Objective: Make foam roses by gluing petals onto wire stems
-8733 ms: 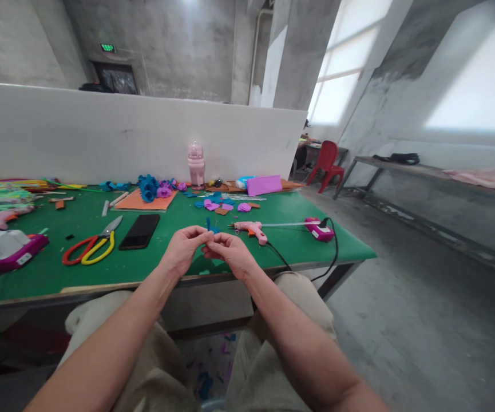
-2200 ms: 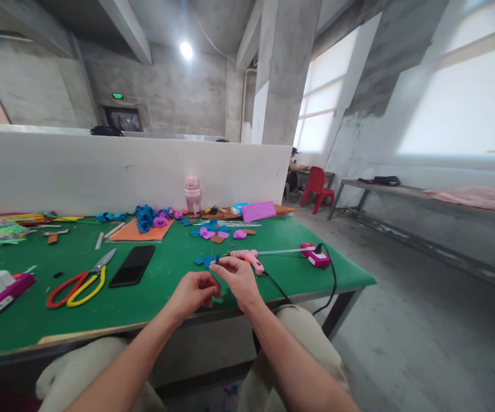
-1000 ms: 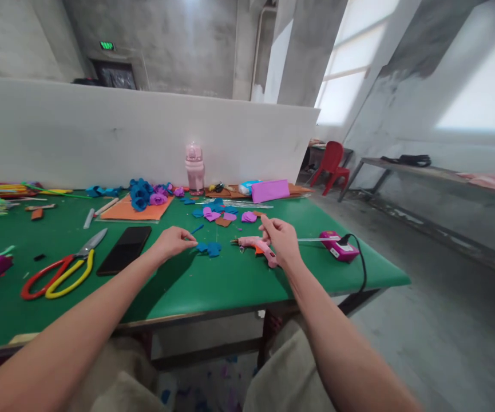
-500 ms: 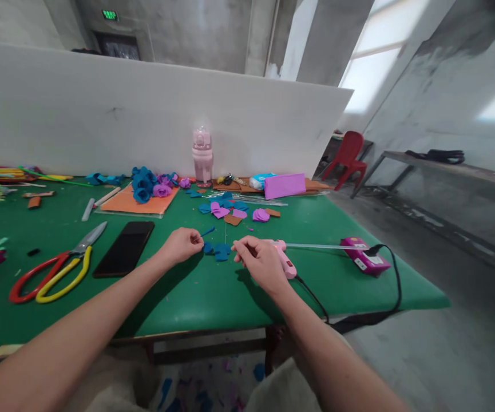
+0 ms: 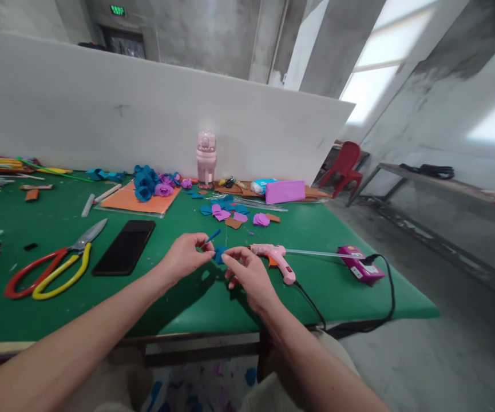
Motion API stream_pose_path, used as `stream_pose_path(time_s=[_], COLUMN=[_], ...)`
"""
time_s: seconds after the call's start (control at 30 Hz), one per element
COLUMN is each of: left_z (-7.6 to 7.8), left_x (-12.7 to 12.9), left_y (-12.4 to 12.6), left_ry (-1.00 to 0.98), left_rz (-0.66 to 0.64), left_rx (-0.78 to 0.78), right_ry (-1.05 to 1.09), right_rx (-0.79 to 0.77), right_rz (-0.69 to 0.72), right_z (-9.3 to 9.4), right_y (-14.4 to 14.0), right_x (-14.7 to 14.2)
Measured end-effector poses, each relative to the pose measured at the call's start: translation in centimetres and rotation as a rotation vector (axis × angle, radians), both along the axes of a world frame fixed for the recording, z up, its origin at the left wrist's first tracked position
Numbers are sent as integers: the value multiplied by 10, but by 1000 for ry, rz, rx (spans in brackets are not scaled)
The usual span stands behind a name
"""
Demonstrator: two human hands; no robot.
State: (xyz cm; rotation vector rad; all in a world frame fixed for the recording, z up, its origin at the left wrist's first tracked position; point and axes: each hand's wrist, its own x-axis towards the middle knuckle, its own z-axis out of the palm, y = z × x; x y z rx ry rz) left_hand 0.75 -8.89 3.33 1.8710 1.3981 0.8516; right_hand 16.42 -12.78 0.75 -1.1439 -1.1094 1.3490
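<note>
My left hand (image 5: 189, 254) pinches a thin stick with a blue tip (image 5: 213, 236), which points up to the right. Between the fingertips of both hands is a blue petal piece (image 5: 218, 254), cut from a soft sheet. My right hand (image 5: 247, 273) closes thumb and forefinger on its right edge, the other fingers curled below. Just right of that hand lies a pink glue gun (image 5: 278, 258) with a clear glue stick (image 5: 316, 252) in its back. Past my hands, loose blue, purple and brown petals (image 5: 221, 213) are scattered on the green table (image 5: 178, 309).
Red-and-yellow-handled scissors (image 5: 69, 257) and a black phone (image 5: 125, 247) lie left. Blue and purple flowers (image 5: 146, 184) rest on an orange sheet (image 5: 122, 201). A pink bottle (image 5: 206, 160) stands by the white board (image 5: 153, 114). The gun's black cord passes a purple box (image 5: 361, 264) at right.
My right hand has moved left, away from the glue gun, and now holds a blue petal piece. My left hand has shifted slightly right, bringing the blue-tipped stick close to it.
</note>
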Motion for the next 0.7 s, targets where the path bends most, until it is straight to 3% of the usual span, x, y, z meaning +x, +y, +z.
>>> stream_pose_path(time_s=[0.13,0.27,0.37,0.47,0.57,0.7], left_z=[0,4,5,3,2,1], left_x=[-2,-5,-4,-6,-12,-12], left_y=[1,0,-1,0,4,4], left_ry=[-86,-253,-268,-128,155,463], left_rz=[-17,69,18,9,-37,-139], left_rx=[-67,-289,-397,-272,-80,-30], right_ry=[-6,42,57,-20,-185,-286], right_rx=[42,9,-25,30,175,243], right_rz=[-4,19,53,51,24,17], right_z=[-2,1,2,-1,-5,-8], right_y=[3,2,1,1,2,2], right_x=[7,15,18,20,21,21])
